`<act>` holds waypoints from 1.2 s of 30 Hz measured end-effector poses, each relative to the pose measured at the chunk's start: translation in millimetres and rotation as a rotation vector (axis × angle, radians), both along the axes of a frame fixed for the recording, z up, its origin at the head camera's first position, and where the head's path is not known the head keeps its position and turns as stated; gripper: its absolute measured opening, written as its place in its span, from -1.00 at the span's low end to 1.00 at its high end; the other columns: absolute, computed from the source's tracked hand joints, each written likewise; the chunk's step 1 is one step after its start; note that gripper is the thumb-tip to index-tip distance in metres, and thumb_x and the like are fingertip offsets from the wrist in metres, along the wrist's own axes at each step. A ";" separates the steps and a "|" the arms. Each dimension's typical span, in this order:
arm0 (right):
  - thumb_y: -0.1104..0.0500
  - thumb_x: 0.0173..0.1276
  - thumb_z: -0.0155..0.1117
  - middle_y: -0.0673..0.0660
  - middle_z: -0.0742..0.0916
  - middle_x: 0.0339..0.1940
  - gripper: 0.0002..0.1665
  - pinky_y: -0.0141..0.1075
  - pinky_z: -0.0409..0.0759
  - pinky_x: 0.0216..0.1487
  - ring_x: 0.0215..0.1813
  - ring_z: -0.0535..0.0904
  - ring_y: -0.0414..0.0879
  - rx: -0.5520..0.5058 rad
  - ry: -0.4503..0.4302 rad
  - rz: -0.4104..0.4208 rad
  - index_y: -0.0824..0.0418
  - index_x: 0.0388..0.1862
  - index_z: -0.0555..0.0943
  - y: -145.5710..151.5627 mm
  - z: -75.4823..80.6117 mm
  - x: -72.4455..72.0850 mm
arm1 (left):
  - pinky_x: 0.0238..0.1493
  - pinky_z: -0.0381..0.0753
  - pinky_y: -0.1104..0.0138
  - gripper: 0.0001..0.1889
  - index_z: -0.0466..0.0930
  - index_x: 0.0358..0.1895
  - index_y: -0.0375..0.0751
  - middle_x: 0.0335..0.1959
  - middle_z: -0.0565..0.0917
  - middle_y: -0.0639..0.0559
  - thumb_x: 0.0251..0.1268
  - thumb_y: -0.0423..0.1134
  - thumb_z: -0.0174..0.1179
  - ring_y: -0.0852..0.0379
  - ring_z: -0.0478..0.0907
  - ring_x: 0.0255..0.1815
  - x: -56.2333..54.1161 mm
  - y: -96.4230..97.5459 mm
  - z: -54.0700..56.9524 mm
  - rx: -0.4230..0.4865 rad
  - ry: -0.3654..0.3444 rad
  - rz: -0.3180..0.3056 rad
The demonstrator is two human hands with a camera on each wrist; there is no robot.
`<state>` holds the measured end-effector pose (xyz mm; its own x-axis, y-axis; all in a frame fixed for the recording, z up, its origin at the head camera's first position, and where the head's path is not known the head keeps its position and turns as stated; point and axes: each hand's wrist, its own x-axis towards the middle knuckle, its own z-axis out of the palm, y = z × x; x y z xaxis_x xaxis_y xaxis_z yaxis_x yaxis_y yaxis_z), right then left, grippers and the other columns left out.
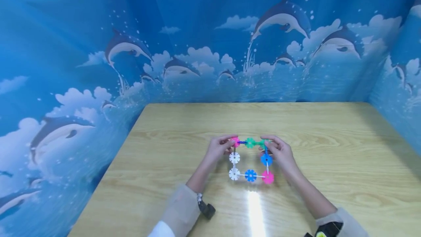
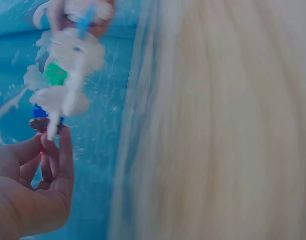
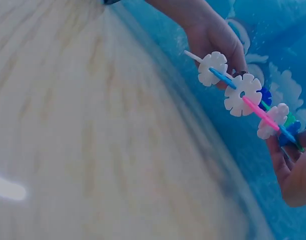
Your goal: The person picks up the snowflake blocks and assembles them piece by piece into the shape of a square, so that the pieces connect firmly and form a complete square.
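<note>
Both hands hold up a square frame made of slotted plastic snowflake discs joined in a ring. In the head view, my left hand (image 1: 215, 149) pinches the pink disc (image 1: 235, 142) at the far left corner. At the far right corner my right hand (image 1: 283, 154) pinches a green disc (image 1: 264, 143). Another green disc (image 1: 250, 142) sits between them. White discs (image 1: 234, 157) form the left side; a blue disc (image 1: 250, 175) and a pink disc (image 1: 268, 177) lie along the near side. The right wrist view shows the frame edge-on, raised off the table, with white discs (image 3: 243, 95) facing the camera.
Under the hands spreads a light wood-grain table (image 1: 164, 131), with a bright glare strip near its front. A blue curtain (image 1: 197, 28) printed with dolphins and clouds stands behind the table and at its sides. Dark straps with small devices (image 1: 206, 209) circle the wrists.
</note>
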<state>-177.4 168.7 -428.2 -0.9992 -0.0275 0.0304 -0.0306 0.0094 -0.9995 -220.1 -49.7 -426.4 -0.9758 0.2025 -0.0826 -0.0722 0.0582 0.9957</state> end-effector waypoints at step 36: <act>0.23 0.37 0.11 0.12 0.61 -0.47 -0.76 -0.33 0.57 -0.47 -0.49 0.54 -0.07 0.454 0.027 -0.074 0.34 -0.08 0.58 3.0 -38.7 -8.7 | -0.71 0.43 0.48 -0.74 0.61 -0.05 -0.21 -0.55 0.60 0.07 0.21 -0.23 0.20 0.25 0.40 -0.71 2.0 -2.7 -47.1 -0.276 0.163 -0.030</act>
